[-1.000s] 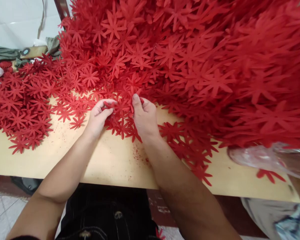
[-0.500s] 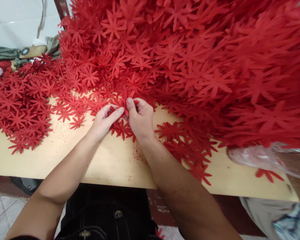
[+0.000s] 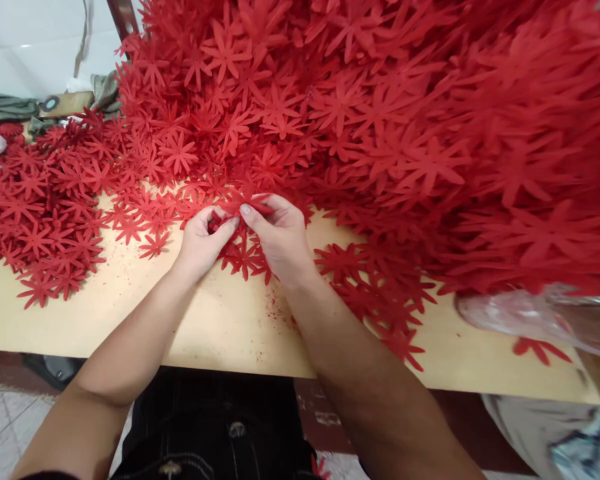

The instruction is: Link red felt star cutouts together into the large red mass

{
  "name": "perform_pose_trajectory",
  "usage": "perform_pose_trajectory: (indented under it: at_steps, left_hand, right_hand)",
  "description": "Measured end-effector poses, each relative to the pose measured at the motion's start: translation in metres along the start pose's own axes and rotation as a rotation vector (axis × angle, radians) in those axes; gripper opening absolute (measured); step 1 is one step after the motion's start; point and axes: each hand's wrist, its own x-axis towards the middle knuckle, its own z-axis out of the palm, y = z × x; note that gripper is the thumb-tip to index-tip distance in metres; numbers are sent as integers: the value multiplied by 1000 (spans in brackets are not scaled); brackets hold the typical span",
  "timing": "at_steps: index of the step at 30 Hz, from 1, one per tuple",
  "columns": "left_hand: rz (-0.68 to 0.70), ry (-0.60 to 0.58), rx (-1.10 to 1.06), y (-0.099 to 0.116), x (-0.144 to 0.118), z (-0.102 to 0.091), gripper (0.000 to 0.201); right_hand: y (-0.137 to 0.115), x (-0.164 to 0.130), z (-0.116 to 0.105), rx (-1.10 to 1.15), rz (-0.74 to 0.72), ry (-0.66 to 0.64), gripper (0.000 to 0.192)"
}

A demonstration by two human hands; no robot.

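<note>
My left hand (image 3: 203,241) is closed, with thumb and fingers pinching red flower-shaped cutouts (image 3: 219,220) whose petals poke out. Close beside it, my right hand (image 3: 280,233) pinches a red flower cutout (image 3: 247,200) between thumb and fingers, the petals spreading toward the left. The two thumbs nearly meet. How many pieces each hand holds is hidden by the fingers. Below and between the hands, several loose red flower cutouts (image 3: 243,259) lie on the pale table (image 3: 220,333).
A tall heap of red flower cutouts (image 3: 340,107) rises behind my hands and fills the right. Another pile (image 3: 40,207) lies at the left. Clear plastic (image 3: 510,313) sits at the right edge. Grey-green cloth (image 3: 7,105) and a phone-like object (image 3: 66,104) are at the back left.
My right thumb has moved left and down, closer to the left thumb. The cutout in the right hand now lies flatter, and my left hand has shifted slightly left.
</note>
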Motion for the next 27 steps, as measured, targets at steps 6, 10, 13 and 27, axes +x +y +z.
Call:
perform_pose_trajectory:
  at_steps: [6, 10, 13, 27]
  left_hand:
    - [40, -26, -43, 3, 1, -1, 34]
    - [44, 28, -113, 4, 5, -6, 32]
    - [25, 95, -113, 3, 10, -10, 31]
    - [-74, 73, -261, 6, 6, -4, 35]
  right_hand:
    - [-3, -2, -1, -19, 30, 72, 32]
    - [4, 6, -14, -61, 8, 178, 30]
    - [4, 12, -20, -84, -8, 247, 34]
    - [-1, 5, -11, -217, -1, 137, 40]
